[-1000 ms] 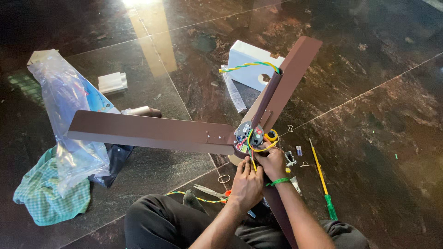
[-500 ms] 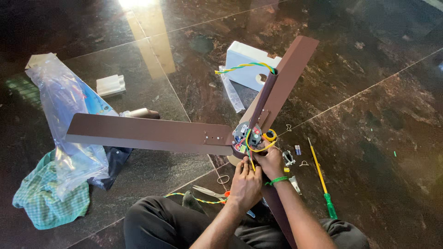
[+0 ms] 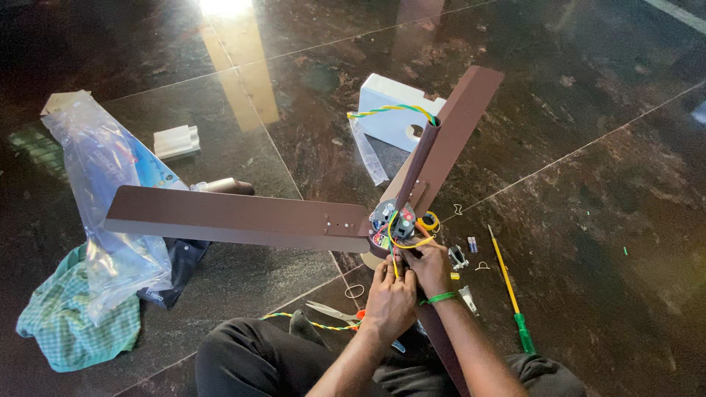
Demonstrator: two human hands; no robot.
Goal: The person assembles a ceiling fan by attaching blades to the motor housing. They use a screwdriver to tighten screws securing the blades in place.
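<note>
Nearest, both hands pressed together at the ceiling fan [image 3: 382, 228] hub on the dark floor [image 3: 588, 220]: left hand [image 3: 390, 301] curled, fingertips on the yellow wire [image 3: 412, 242]; right hand [image 3: 428, 268] pinching that wire at the hub — firm grip, though what else is clamped cannot be told. Likely heavy at the motor, blades long, stiff and easily bent — best lifted by the hub or down rod [image 3: 418, 162]. Right of the hub, a yellow-green screwdriver [image 3: 511, 294]; beyond it, a white box [image 3: 393, 110].

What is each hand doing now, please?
Left hand: closed, gripping wires at the fan hub.
Right hand: closed on the yellow wire.
</note>
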